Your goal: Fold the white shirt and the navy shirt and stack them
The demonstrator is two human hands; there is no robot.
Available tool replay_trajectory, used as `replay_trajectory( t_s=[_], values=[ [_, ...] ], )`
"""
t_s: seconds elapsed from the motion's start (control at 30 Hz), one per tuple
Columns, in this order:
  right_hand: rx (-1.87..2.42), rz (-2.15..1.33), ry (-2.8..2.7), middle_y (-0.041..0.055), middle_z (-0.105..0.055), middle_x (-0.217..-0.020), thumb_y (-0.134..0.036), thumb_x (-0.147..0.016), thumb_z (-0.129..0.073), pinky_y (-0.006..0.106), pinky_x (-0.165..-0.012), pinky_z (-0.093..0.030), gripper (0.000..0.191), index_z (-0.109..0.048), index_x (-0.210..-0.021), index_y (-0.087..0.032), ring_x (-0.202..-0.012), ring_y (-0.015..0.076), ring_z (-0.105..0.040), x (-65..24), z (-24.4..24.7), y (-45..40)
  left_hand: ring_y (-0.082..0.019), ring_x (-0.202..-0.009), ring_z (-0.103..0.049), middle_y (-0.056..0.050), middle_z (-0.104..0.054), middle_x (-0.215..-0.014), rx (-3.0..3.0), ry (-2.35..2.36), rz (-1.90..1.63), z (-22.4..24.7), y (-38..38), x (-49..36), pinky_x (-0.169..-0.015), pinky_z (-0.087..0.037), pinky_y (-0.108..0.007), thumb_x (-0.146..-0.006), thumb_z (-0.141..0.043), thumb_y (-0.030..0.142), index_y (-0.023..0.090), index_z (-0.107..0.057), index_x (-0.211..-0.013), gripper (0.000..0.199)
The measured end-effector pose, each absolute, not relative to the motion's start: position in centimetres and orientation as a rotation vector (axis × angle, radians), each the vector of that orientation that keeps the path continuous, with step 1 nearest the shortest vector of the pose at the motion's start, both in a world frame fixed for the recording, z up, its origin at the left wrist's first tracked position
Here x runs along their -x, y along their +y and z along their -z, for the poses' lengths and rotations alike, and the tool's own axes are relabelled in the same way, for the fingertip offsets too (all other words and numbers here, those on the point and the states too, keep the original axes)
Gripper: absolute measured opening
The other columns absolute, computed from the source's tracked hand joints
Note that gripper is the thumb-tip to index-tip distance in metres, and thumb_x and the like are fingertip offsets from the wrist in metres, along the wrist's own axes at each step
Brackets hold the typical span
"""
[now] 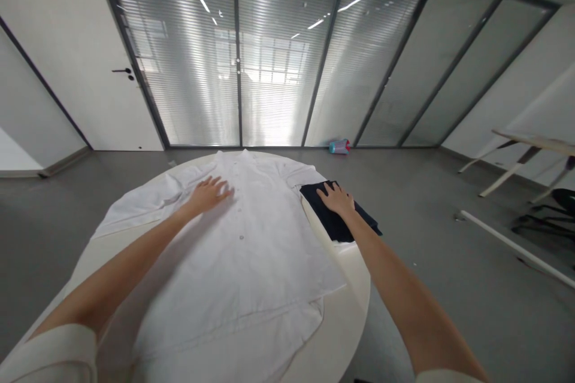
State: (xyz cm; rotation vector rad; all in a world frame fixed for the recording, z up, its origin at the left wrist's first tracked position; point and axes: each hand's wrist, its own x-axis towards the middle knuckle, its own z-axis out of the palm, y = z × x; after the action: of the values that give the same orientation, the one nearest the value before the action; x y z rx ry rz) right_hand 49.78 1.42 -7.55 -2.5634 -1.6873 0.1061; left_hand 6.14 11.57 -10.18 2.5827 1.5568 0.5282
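Note:
A white button-up shirt (269,245) lies spread front side up on a round white table (348,311), its collar toward the far edge. My left hand (207,194) rests on the shirt's upper left chest, fingers apart and nothing in them. At the table's right side sits a folded dark navy garment (324,215), with a bit of white cloth showing beneath it. My right hand (336,196) lies flat on top of this dark garment, fingers spread. One shirt sleeve (139,200) stretches out to the left; the other runs close to the dark garment.
Beyond the table, a blue and pink cylindrical item (339,146) lies on the grey floor by the glass partition (278,60). A wooden-topped table (534,142), a white bar (516,245) and a black chair base (545,221) are at the right. A door (112,108) stands far left.

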Motion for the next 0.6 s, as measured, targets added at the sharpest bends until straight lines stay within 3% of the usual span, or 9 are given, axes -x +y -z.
replay_trajectory(
  t_s=[0.13, 0.27, 0.43, 0.53, 0.6],
  values=[
    [2.577, -0.098, -1.703, 0.0130, -0.027, -0.162, -0.066, -0.097, -0.023, 0.059, -0.114, -0.023, 0.072, -0.034, -0.155, -0.025, -0.147, 0.0358, -0.026, -49.7, 7.7, 1.4, -0.046, -0.146, -0.023, -0.017, -0.036, -0.157, -2.364, 1.965, -0.438, 11.5, 14.1, 1.4, -0.112, -0.017, -0.069, -0.095, -0.044, 0.059, 0.019, -0.049, -0.146, 0.064],
    [2.607, -0.080, -1.721, 0.0119, -0.026, -0.163, -0.066, -0.097, -0.020, 0.058, -0.115, -0.024, 0.071, -0.032, -0.155, -0.026, -0.147, 0.0339, -0.027, -49.8, 7.7, 1.5, -0.045, -0.147, -0.021, -0.015, -0.035, -0.159, -2.254, 2.067, -0.333, 13.2, 14.4, 3.5, -0.109, -0.016, -0.075, -0.095, -0.036, 0.062, 0.025, -0.042, -0.151, 0.067],
    [2.620, -0.056, -1.705, 0.0114, -0.027, -0.163, -0.067, -0.097, -0.020, 0.057, -0.115, -0.024, 0.072, -0.033, -0.155, -0.027, -0.147, 0.0335, -0.027, -49.9, 7.7, 1.5, -0.041, -0.148, -0.021, -0.012, -0.037, -0.158, -2.222, 2.058, -0.388, 13.6, 14.9, 3.0, -0.113, -0.016, -0.070, -0.093, -0.041, 0.063, 0.028, -0.044, -0.149, 0.066],
    [2.604, -0.040, -1.704, 0.0114, -0.029, -0.162, -0.066, -0.097, -0.021, 0.057, -0.116, -0.024, 0.071, -0.035, -0.155, -0.027, -0.147, 0.0337, -0.029, -49.9, 7.7, 1.6, -0.032, -0.145, -0.032, -0.011, -0.040, -0.157, -2.139, 2.083, -0.513, 12.8, 15.2, 4.9, -0.117, -0.026, -0.052, -0.098, -0.036, 0.058, 0.022, -0.046, -0.147, 0.062],
    [2.601, -0.042, -1.707, 0.0114, -0.030, -0.162, -0.066, -0.097, -0.021, 0.057, -0.116, -0.024, 0.071, -0.035, -0.155, -0.026, -0.147, 0.0333, -0.029, -49.8, 7.8, 1.6, -0.030, -0.144, -0.034, -0.013, -0.038, -0.157, -2.061, 2.188, -0.577, 12.3, 15.2, 7.6, -0.116, -0.028, -0.048, -0.101, -0.031, 0.052, 0.017, -0.044, -0.147, 0.060]
  ],
)
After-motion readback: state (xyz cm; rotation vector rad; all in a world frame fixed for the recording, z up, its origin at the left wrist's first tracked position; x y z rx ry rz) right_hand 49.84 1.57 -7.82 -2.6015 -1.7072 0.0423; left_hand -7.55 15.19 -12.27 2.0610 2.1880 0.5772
